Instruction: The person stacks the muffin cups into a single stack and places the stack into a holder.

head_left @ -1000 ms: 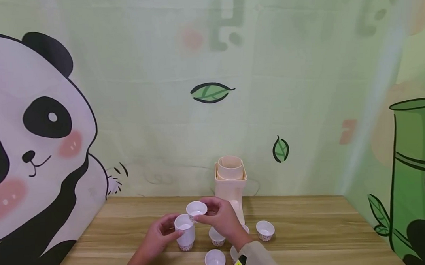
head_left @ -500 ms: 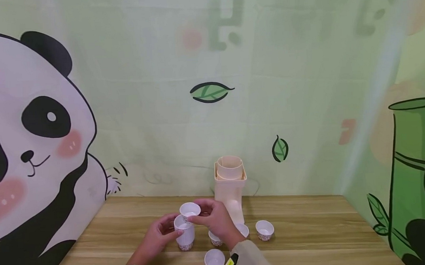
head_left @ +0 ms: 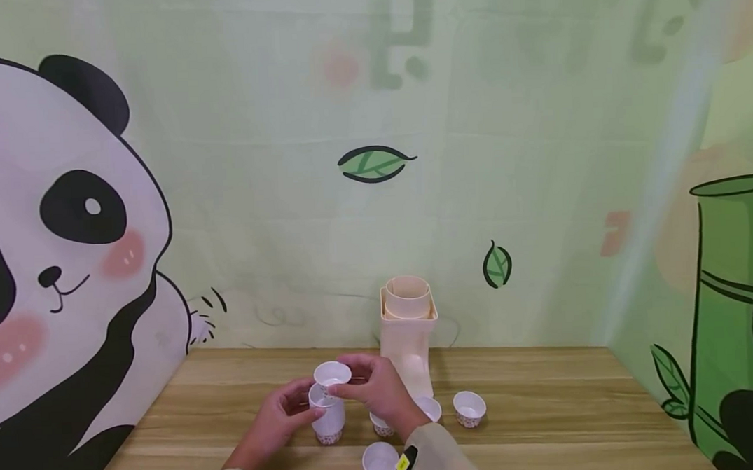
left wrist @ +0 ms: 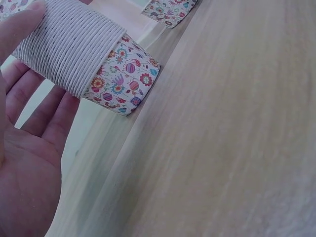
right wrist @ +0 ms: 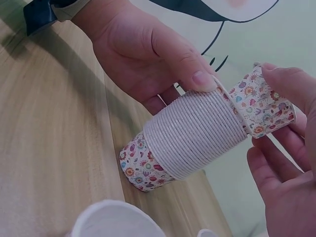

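Observation:
A stack of nested paper cups [head_left: 329, 421] with floral print stands on the wooden table; the piled rims form a ribbed white band [right wrist: 195, 133]. My left hand [head_left: 282, 416] holds this stack near its top, thumb on the near side and fingers behind. In the right wrist view, that left hand [right wrist: 148, 52] has its thumb by the topmost rim. My right hand [head_left: 383, 390] pinches a single floral paper cup [right wrist: 264, 106] between thumb and fingers. That cup is upright, its base at the mouth of the stack. The left wrist view shows the stack's printed bottom [left wrist: 123, 76] on the table.
Several single paper cups stand right of the stack: one at the right [head_left: 469, 410], one in front [head_left: 380, 462], others partly behind my right arm [head_left: 430, 408]. A pale pink boot-shaped holder [head_left: 407, 353] with a round tube on top stands behind, near the printed backdrop.
My right hand has moved left and slightly down with its cup, from beside the stack to over its mouth. The left hand and the stack have stayed in place.

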`<state>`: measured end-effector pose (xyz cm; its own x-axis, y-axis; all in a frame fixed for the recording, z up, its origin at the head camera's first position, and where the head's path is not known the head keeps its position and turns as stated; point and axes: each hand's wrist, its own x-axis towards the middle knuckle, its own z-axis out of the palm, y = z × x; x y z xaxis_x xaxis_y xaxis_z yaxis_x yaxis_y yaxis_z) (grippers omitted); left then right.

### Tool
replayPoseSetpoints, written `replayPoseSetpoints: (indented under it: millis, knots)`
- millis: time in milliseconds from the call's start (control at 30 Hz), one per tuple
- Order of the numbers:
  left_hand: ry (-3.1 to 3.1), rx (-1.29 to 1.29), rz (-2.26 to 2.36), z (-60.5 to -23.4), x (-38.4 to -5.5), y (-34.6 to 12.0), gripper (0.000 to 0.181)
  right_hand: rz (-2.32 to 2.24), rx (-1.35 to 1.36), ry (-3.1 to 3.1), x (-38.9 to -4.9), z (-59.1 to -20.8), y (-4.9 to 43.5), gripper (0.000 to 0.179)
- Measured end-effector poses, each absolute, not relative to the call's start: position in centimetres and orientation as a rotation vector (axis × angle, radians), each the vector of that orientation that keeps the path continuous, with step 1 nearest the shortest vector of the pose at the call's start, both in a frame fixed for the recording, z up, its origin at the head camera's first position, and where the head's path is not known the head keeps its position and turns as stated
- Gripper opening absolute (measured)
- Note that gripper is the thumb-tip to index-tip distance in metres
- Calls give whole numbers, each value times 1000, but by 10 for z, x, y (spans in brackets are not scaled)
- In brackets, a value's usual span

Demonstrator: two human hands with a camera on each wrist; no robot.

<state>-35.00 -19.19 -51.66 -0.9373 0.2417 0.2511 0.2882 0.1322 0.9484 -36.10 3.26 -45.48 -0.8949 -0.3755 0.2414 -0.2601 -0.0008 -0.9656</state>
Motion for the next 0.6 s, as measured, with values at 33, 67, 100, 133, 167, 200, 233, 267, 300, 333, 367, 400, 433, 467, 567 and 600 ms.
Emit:
replayPoseSetpoints:
  millis: [33,67,100,133,167,200,233,267,300,333,367,400,433,467,567,600]
  knots:
    - [-2341,-540,-1970,-517,-350,-192,55,-2046,-689,2156,-362,-455,32,48]
    - [-2345,-535,-1971,-516,-351,-193,56,-2041,-689,2156,-362,-454,32,47]
    - [-2349,-534,-1972,-516,-351,-193,56,-2035,-694,2158,-363,-454,32,46]
    - [-2352,-530,-1977,-516,-351,-193,56,-2027,-694,2156,-363,-454,31,45]
    - [-2355,-531,-1979,-516,-351,-194,56,-2020,-696,2157,-363,-453,31,44]
    - [-2357,-535,-1979,-516,-351,-194,56,-2015,-697,2156,-363,-453,31,43]
    - [-2359,-537,-1982,-516,-351,-194,56,-2011,-699,2156,-363,-453,31,43]
    - [-2360,-540,-1982,-516,-351,-194,56,-2007,-700,2157,-363,-452,31,42]
    - [-2361,-539,-1982,-515,-351,-194,55,-2005,-698,2155,-362,-452,31,42]
    - [-2361,-541,-1980,-515,-351,-193,55,-2004,-695,2153,-362,-452,31,42]
    - [-2360,-545,-1978,-515,-351,-193,54,-2005,-697,2152,-362,-452,31,42]
    - [-2360,-547,-1978,-515,-351,-193,54,-2004,-697,2151,-362,-452,31,41]
    - [-2357,-556,-1978,-514,-351,-193,55,-2001,-698,2151,-363,-452,30,42]
    - [-2355,-564,-1976,-514,-351,-193,55,-2000,-698,2149,-363,-452,30,42]
    - [-2346,-585,-1976,-514,-350,-193,55,-1997,-708,2150,-363,-453,30,42]
    - [-2347,-590,-1978,-514,-350,-193,55,-1995,-710,2153,-363,-453,30,43]
